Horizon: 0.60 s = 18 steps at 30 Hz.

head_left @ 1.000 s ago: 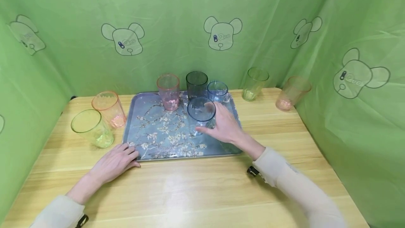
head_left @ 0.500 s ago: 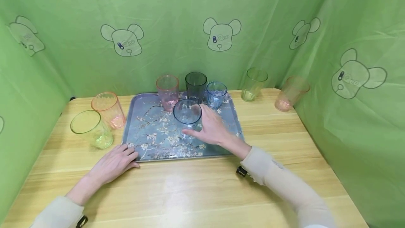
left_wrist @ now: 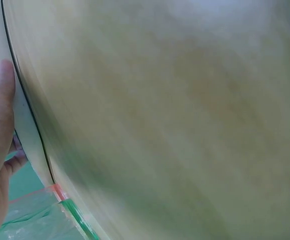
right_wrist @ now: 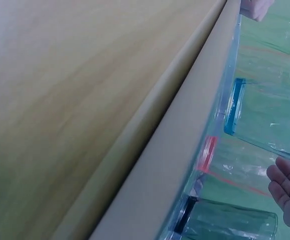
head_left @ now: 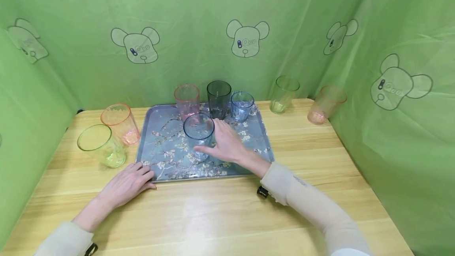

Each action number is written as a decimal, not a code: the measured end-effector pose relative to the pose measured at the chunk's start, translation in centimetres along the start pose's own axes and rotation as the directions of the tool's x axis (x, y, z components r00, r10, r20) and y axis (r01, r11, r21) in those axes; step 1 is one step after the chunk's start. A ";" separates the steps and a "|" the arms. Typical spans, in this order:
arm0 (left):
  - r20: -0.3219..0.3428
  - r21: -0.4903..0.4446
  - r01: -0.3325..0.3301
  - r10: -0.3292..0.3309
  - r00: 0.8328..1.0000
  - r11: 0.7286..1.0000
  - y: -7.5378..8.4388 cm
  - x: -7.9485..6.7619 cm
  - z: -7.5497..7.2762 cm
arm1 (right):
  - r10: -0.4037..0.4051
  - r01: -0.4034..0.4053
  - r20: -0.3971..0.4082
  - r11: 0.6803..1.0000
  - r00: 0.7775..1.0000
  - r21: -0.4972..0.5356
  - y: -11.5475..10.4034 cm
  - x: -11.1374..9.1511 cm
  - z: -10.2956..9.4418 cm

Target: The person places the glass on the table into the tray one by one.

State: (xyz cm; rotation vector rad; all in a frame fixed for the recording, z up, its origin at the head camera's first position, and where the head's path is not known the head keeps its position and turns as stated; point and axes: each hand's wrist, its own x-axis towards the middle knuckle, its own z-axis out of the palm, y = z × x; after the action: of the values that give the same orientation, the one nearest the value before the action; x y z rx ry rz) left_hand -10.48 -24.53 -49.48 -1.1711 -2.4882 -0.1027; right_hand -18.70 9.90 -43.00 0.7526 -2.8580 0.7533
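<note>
My right hand [head_left: 227, 142] holds a tall blue-rimmed clear glass [head_left: 197, 134] from its right side, thumb in front and fingers behind. The glass is upright over the middle of a blue flowered tray [head_left: 161, 123]; whether its base touches the tray I cannot tell. In the right wrist view, the fingers [right_wrist: 285, 180] show beside the glass [right_wrist: 265, 117]. At the tray's near left corner, my left hand [head_left: 126, 183] rests with fingers on the rim. Along the tray's back stand a pink glass [head_left: 187, 100], a dark grey glass [head_left: 218, 100] and a short blue glass [head_left: 242, 107].
Left of the tray stand an orange-pink glass [head_left: 122, 123] and a yellow-green glass [head_left: 103, 147]. Another green glass [head_left: 283, 95] and a pink glass [head_left: 325, 106] are at the back right of the wooden table [head_left: 199, 216]. Green curtains [head_left: 192, 7] enclose three sides.
My right hand has carried the tall blue-rimmed glass leftward and slightly nearer over the tray, away from the short blue glass. My left hand has stayed at the tray corner.
</note>
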 end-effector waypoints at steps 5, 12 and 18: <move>0.002 -0.005 0.001 -0.001 1.000 1.000 0.0 -0.2 0.1 | 0.031 -0.031 0.025 0.999 0.999 -0.009 -0.7 0.3 0.5; -0.017 -0.002 0.011 -0.011 1.000 1.000 -0.1 -0.7 0.0 | -0.027 0.029 0.055 0.999 0.998 -0.025 -1.3 0.9 1.1; -0.017 -0.010 0.004 -0.004 1.000 1.000 -0.2 -0.3 0.2 | 0.008 -0.004 0.087 0.999 0.996 -0.049 -1.3 0.9 1.2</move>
State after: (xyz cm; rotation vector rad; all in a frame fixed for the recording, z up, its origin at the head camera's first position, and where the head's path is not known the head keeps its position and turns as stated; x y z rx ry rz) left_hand -10.52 -24.77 -49.75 -1.1647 -2.4778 -0.1253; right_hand -18.78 7.98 -43.27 0.7900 -2.9458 0.6651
